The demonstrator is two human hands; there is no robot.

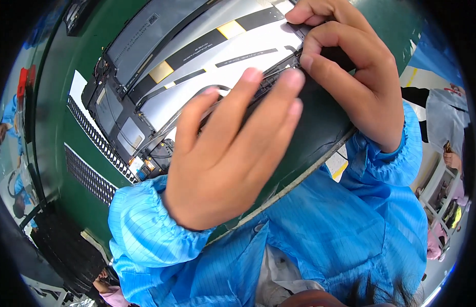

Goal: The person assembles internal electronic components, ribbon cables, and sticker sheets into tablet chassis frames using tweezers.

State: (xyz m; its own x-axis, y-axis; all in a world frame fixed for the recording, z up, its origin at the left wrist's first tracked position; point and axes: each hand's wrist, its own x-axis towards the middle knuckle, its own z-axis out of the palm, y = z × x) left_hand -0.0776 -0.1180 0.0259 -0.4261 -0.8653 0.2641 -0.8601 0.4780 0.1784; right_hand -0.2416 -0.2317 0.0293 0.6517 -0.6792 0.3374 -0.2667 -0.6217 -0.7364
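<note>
An opened flat electronic device with a silver inner face (189, 110), like a laptop or tablet casing, lies on a green work surface. A dark grey battery-like panel (146, 38) fills its upper left. Black flex strips (197, 49) with yellow patches cross the silver. My left hand (228, 148) is spread palm down over the near edge, slightly blurred; its fingers are stretched out and it grips nothing. At the device's right end, my right hand (358, 66) is closed, thumb and forefinger pinched at the edge. What lies between those fingertips is hidden.
Two white sheets carry rows of small black pieces: a longer sheet (102, 135) beside the device and a shorter sheet (89, 174) further left. The worn table edge (284, 192) runs close to my body. A red object (27, 82) stands far left. Other people appear at both sides.
</note>
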